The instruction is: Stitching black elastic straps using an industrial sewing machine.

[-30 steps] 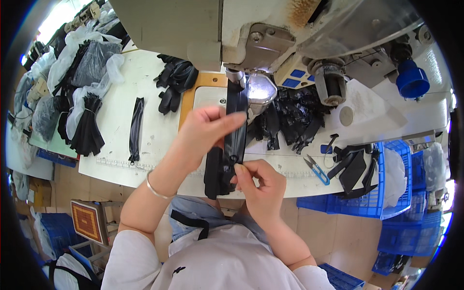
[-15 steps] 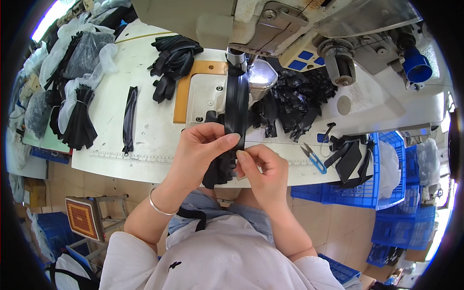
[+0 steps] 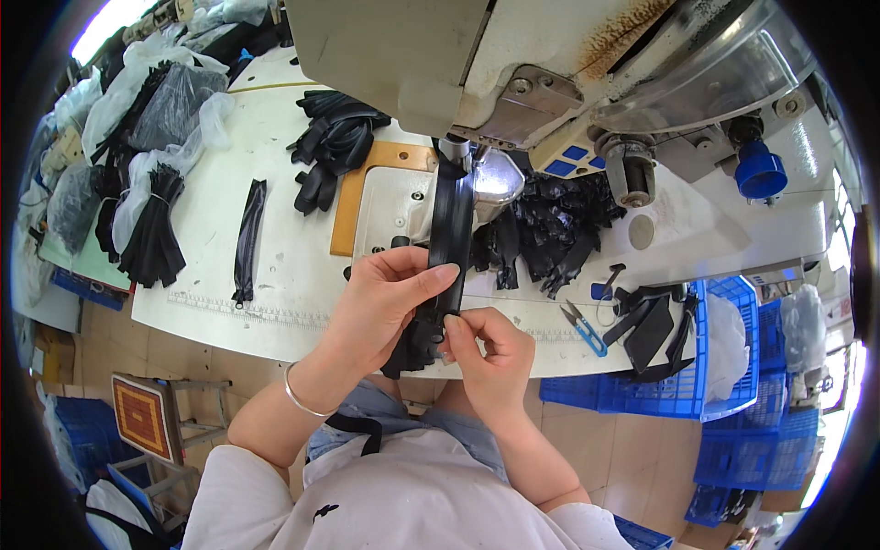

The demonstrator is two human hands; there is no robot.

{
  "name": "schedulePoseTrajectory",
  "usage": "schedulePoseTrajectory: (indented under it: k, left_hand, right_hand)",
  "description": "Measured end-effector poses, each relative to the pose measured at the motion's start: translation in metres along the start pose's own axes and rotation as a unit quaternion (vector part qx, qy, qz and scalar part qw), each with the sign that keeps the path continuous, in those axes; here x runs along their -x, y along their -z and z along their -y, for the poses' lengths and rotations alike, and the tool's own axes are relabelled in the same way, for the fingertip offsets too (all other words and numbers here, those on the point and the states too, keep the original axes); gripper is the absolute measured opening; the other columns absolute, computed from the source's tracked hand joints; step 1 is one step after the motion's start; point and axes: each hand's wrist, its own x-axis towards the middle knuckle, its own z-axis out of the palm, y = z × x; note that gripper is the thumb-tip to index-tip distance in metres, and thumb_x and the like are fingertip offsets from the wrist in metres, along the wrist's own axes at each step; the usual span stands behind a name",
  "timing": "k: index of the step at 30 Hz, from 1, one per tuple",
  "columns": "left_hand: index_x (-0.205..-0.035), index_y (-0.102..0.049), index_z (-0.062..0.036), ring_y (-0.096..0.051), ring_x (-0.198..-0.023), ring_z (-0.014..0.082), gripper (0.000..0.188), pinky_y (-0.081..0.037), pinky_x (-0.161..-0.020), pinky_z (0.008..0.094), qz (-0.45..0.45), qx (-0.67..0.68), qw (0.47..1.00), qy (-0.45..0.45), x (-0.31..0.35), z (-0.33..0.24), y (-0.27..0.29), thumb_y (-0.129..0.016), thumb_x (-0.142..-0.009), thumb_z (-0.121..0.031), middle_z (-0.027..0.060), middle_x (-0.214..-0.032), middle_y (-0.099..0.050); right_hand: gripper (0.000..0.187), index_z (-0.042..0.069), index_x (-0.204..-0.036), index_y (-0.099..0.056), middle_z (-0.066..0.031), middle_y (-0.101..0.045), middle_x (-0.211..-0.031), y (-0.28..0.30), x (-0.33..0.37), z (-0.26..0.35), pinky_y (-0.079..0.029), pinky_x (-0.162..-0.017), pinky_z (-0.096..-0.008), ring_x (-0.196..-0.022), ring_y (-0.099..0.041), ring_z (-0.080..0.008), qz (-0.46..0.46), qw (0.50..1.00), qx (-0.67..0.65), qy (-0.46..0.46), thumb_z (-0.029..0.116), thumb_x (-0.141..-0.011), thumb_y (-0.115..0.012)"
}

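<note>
A long black strip (image 3: 450,220), apparently a zipper with fabric, runs from under the presser foot of the sewing machine (image 3: 456,151) toward me. My left hand (image 3: 390,298) pinches its left side between thumb and fingers, the thumb lying on top. Lower down, the fingers of my right hand (image 3: 489,356) are closed on the strip's near part at its right edge. Bunched black material (image 3: 414,348) hangs below my hands over the table's front edge. Exactly where the fingertips meet underneath is hidden.
A single black zipper (image 3: 248,243) lies left on the white table (image 3: 197,275), above a ruler strip. Black piles (image 3: 332,137) (image 3: 559,215) flank the machine. Blue thread snips (image 3: 584,328) and black scraps (image 3: 653,332) lie right, beside a blue crate (image 3: 704,353). A stool (image 3: 144,417) stands lower left.
The whole view has shifted, so the machine head looks larger and the table edge lower. Both hands keep their hold on the strip, with little visible movement along it.
</note>
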Motion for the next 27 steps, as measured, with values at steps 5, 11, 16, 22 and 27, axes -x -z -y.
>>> schedulePoseTrajectory:
  k: [5,11,16,22,27]
  left_hand:
    - [-0.089,-0.066,-0.0002,-0.057,-0.063,0.004,0.01,-0.044,-0.053,0.0168,-0.011,0.002,1.0,-0.001,-0.007,-0.001,-0.003,-0.07,-0.084,-0.008,0.0008,-0.076,-0.064]
    - [-0.085,-0.066,-0.003,-0.05,-0.057,-0.0002,0.011,-0.035,-0.047,0.0157,-0.009,-0.036,0.999,-0.015,-0.021,-0.011,-0.004,-0.071,-0.084,-0.012,-0.004,-0.072,-0.06]
    - [-0.088,-0.064,-0.0049,-0.048,-0.058,-0.0008,0.012,-0.035,-0.049,0.0153,-0.013,-0.037,0.998,-0.043,-0.033,-0.015,-0.002,-0.071,-0.084,-0.013,-0.0056,-0.071,-0.058]
    - [-0.092,-0.062,-0.0046,-0.05,-0.06,0.0023,0.014,-0.04,-0.057,0.0174,-0.039,0.007,0.996,-0.08,-0.035,-0.017,-0.011,-0.07,-0.085,-0.013,-0.004,-0.074,-0.057]
    - [-0.091,-0.063,-0.0026,-0.049,-0.062,0.004,0.015,-0.039,-0.057,0.0181,-0.052,-0.036,0.993,-0.101,-0.046,-0.027,-0.013,-0.069,-0.085,-0.014,-0.0028,-0.074,-0.058]
  right_hand:
    - [0.01,-0.003,-0.08,-0.061,-0.0028,-0.061,-0.065,0.0,-0.008,0.002,-0.044,-0.053,-0.0193,-0.058,-0.057,-0.0063,-0.012,1.0,0.018,0.01,0.003,-0.088,-0.062]
    - [0.011,0.0,-0.081,-0.063,-0.0041,-0.062,-0.062,0.001,-0.026,0.003,-0.042,-0.053,-0.0213,-0.057,-0.058,-0.0064,-0.025,0.998,0.04,0.041,0.009,-0.086,-0.065]
    - [0.012,0.0,-0.08,-0.063,-0.0035,-0.062,-0.061,-0.005,-0.042,0.01,-0.042,-0.053,-0.0215,-0.056,-0.056,-0.006,-0.035,0.998,0.025,0.043,0.01,-0.087,-0.064]
    - [0.014,0.0,-0.08,-0.062,-0.003,-0.061,-0.06,-0.001,-0.066,0.012,-0.04,-0.052,-0.0211,-0.055,-0.054,-0.0047,-0.034,0.998,0.014,0.059,0.012,-0.088,-0.064]
    - [0.016,-0.001,-0.08,-0.062,-0.0032,-0.06,-0.058,-0.001,-0.082,0.017,-0.04,-0.051,-0.0204,-0.053,-0.054,-0.0039,-0.043,0.995,0.017,0.083,0.013,-0.088,-0.063]
